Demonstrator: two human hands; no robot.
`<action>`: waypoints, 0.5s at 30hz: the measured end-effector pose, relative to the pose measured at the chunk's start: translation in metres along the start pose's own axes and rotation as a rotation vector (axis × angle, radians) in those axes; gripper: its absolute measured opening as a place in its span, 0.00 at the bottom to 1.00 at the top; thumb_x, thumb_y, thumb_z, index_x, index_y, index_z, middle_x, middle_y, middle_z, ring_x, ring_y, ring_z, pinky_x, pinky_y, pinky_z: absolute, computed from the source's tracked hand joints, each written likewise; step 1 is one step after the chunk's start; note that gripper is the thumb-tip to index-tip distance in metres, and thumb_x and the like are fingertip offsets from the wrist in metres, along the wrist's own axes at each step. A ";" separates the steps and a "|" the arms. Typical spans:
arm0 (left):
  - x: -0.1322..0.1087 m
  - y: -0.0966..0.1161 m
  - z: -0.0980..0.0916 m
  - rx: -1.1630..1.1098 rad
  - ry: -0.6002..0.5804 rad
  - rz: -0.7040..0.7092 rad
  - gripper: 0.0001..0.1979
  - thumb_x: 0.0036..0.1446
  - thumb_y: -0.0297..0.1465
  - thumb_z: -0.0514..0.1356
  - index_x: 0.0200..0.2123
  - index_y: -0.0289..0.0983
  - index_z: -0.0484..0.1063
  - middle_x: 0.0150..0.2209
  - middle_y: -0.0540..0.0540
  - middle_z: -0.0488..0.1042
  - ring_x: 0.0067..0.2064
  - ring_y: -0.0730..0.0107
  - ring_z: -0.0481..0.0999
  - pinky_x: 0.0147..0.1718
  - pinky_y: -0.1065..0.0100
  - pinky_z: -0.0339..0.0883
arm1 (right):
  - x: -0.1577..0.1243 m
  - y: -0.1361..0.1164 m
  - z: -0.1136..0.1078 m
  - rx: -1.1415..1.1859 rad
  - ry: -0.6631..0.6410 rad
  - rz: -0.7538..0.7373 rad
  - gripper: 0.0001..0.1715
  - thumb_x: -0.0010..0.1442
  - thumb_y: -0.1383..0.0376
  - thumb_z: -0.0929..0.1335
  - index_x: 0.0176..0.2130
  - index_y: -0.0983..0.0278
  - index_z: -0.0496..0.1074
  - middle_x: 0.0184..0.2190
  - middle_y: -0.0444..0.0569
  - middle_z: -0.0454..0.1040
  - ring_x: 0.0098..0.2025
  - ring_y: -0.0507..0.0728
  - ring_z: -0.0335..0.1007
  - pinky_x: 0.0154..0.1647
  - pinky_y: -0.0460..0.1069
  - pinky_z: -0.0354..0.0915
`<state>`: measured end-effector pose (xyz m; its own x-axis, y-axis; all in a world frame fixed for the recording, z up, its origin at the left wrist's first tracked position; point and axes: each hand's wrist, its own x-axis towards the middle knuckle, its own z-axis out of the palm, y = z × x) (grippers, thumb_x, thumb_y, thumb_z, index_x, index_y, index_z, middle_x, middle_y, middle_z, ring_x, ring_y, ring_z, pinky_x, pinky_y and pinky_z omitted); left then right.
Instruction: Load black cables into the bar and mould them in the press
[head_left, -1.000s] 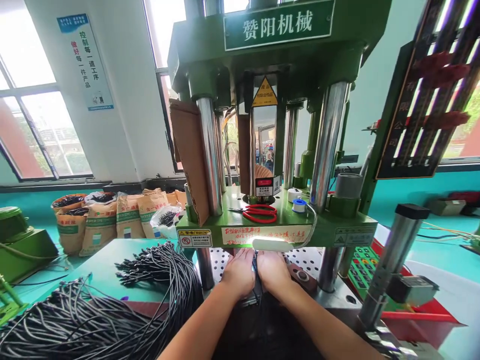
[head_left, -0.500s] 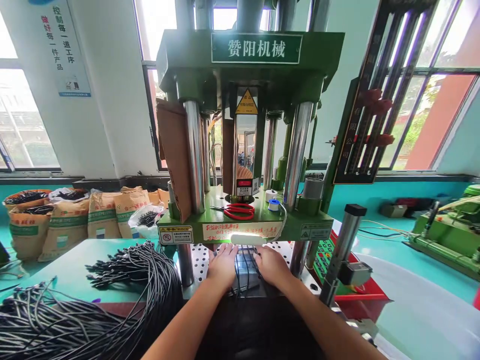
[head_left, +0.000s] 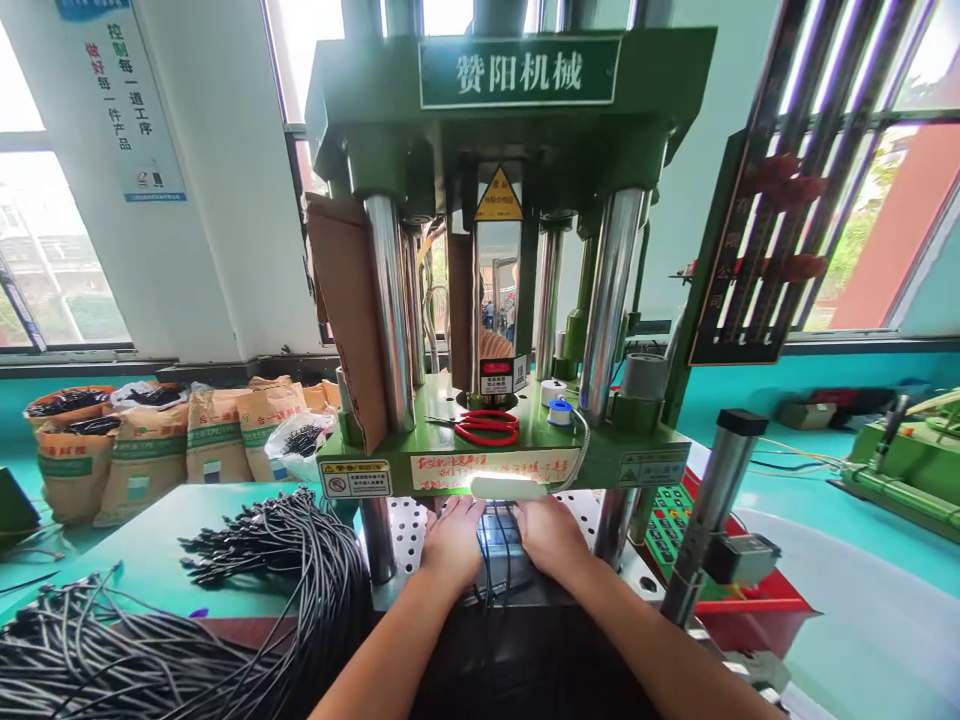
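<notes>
A dark metal mould [head_left: 501, 540] lies on the perforated plate under a green press [head_left: 517, 440], with several black cables [head_left: 491, 560] running across it toward me. My left hand [head_left: 454, 535] rests at the mould's left side, its fingers stretched forward and lying along the edge, apparently holding nothing. Across the cables, my right hand [head_left: 551, 535] touches the mould's right side. Its fingertips are mostly hidden, so I cannot tell whether they grip anything. A lit white lamp [head_left: 510, 488] hangs just above both hands.
Red-handled pliers [head_left: 487, 427] and a blue-and-white tape roll [head_left: 560, 412] lie on the press ledge. Steel columns [head_left: 611, 300] flank the work space. A big bundle of black cables [head_left: 300, 570] covers the left table. To the right are a red tray [head_left: 757, 610] and a metal post [head_left: 712, 520].
The view has shifted slightly, and the press looks a little larger. Both hands remain at the mould's sides, the right one slightly further under the lamp.
</notes>
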<state>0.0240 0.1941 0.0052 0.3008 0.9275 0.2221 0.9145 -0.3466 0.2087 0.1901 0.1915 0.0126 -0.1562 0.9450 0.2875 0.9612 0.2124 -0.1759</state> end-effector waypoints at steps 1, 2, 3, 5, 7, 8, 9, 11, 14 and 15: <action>0.000 0.000 0.000 -0.001 -0.003 0.000 0.25 0.56 0.28 0.50 0.58 0.43 0.62 0.61 0.46 0.63 0.62 0.58 0.58 0.60 0.51 0.48 | -0.001 -0.004 -0.001 -0.015 0.016 -0.002 0.12 0.66 0.64 0.62 0.44 0.65 0.72 0.45 0.51 0.74 0.50 0.58 0.67 0.52 0.58 0.61; 0.000 0.000 0.000 -0.003 -0.007 -0.001 0.25 0.56 0.29 0.50 0.58 0.43 0.62 0.61 0.46 0.63 0.63 0.58 0.58 0.60 0.51 0.48 | -0.002 -0.008 -0.001 -0.030 0.026 -0.006 0.12 0.66 0.64 0.62 0.44 0.65 0.72 0.46 0.51 0.74 0.51 0.59 0.66 0.53 0.58 0.60; 0.000 0.000 -0.001 -0.005 -0.009 -0.001 0.25 0.57 0.30 0.49 0.58 0.43 0.62 0.62 0.46 0.62 0.63 0.58 0.57 0.60 0.52 0.49 | -0.003 -0.012 0.000 -0.044 0.030 -0.008 0.13 0.65 0.65 0.62 0.46 0.65 0.72 0.46 0.51 0.73 0.52 0.59 0.66 0.53 0.58 0.60; 0.000 0.001 -0.002 -0.010 -0.013 -0.008 0.24 0.58 0.31 0.49 0.59 0.43 0.62 0.62 0.46 0.62 0.63 0.58 0.57 0.60 0.52 0.49 | -0.003 -0.018 0.004 -0.064 0.024 -0.006 0.14 0.65 0.65 0.63 0.49 0.65 0.70 0.47 0.52 0.73 0.52 0.59 0.66 0.54 0.59 0.60; -0.001 0.002 -0.003 -0.016 -0.013 -0.016 0.24 0.58 0.31 0.47 0.59 0.43 0.62 0.62 0.46 0.62 0.63 0.58 0.57 0.60 0.52 0.49 | -0.001 -0.021 0.008 -0.072 0.010 0.002 0.14 0.65 0.65 0.63 0.50 0.65 0.69 0.47 0.52 0.73 0.51 0.59 0.67 0.54 0.59 0.60; -0.001 0.003 -0.004 -0.019 -0.012 -0.019 0.24 0.59 0.31 0.47 0.58 0.43 0.62 0.62 0.46 0.63 0.63 0.58 0.57 0.60 0.52 0.49 | 0.001 -0.022 0.010 -0.071 0.003 0.003 0.14 0.65 0.64 0.63 0.49 0.65 0.70 0.47 0.52 0.73 0.51 0.59 0.67 0.54 0.59 0.60; -0.002 0.003 -0.005 -0.023 -0.012 -0.022 0.23 0.59 0.31 0.47 0.58 0.44 0.63 0.61 0.46 0.63 0.63 0.58 0.58 0.59 0.52 0.49 | 0.002 -0.022 0.011 -0.067 -0.002 0.001 0.14 0.65 0.64 0.63 0.49 0.65 0.70 0.47 0.51 0.73 0.50 0.59 0.68 0.54 0.59 0.61; -0.002 0.004 -0.006 -0.031 -0.011 -0.022 0.23 0.59 0.32 0.46 0.57 0.44 0.64 0.61 0.47 0.64 0.62 0.59 0.59 0.59 0.53 0.50 | 0.005 -0.021 0.011 -0.052 -0.010 -0.014 0.13 0.65 0.63 0.64 0.48 0.65 0.70 0.45 0.51 0.74 0.49 0.58 0.69 0.53 0.58 0.61; -0.003 0.004 -0.006 -0.041 -0.008 -0.021 0.23 0.59 0.31 0.46 0.56 0.45 0.65 0.60 0.47 0.65 0.61 0.60 0.60 0.58 0.55 0.52 | 0.007 -0.018 0.009 -0.018 -0.008 -0.048 0.13 0.64 0.66 0.63 0.47 0.66 0.71 0.45 0.53 0.75 0.48 0.59 0.69 0.53 0.57 0.60; -0.003 0.004 -0.006 -0.044 -0.008 -0.023 0.23 0.58 0.30 0.47 0.56 0.45 0.65 0.60 0.47 0.65 0.61 0.60 0.61 0.58 0.55 0.53 | 0.007 -0.017 0.009 -0.004 -0.004 -0.058 0.14 0.63 0.68 0.63 0.47 0.65 0.72 0.46 0.54 0.75 0.49 0.59 0.69 0.53 0.55 0.59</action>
<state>0.0249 0.1895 0.0109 0.2825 0.9362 0.2091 0.9084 -0.3311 0.2551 0.1707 0.1965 0.0089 -0.2124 0.9322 0.2930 0.9515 0.2656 -0.1551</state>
